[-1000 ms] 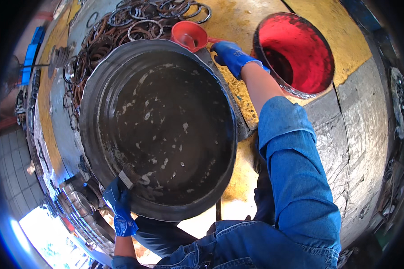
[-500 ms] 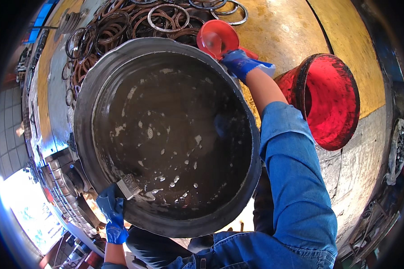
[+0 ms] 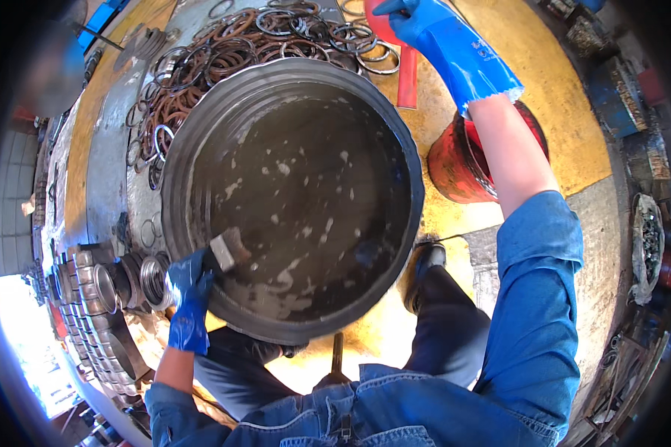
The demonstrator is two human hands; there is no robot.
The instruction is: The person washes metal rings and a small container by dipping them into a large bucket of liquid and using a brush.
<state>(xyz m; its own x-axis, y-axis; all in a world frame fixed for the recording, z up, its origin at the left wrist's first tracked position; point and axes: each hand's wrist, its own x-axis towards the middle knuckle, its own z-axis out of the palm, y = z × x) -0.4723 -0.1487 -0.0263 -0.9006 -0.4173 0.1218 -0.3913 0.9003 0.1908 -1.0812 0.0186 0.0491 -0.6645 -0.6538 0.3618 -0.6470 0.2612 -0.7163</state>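
Observation:
My left hand (image 3: 190, 290), in a blue rubber glove, is closed at the near-left rim of a large round dark basin (image 3: 179, 186). From it a flat paintbrush (image 3: 230, 249) points in over the murky liquid, its pale metal band and brownish bristles showing; the handle is hidden in the glove. My right hand (image 3: 425, 26), gloved too, reaches far out at the top edge with a finger stretched to the left. Beneath it lies a red plastic scoop (image 3: 408, 78), its handle pointing back toward me and its bowl partly covered by the glove.
Many rusty and shiny metal rings (image 3: 201, 71) are heaped beyond the basin. Right of it stands a red bucket (image 3: 455, 167), partly behind my right forearm. Stacked metal rings and cylinders (image 3: 89, 290) line the left. My feet are on the yellowish floor close to the basin.
My right hand has let go of the red scoop and moved farther away, past it. The paintbrush in my left hand has turned and points farther into the basin. The whole view has shifted.

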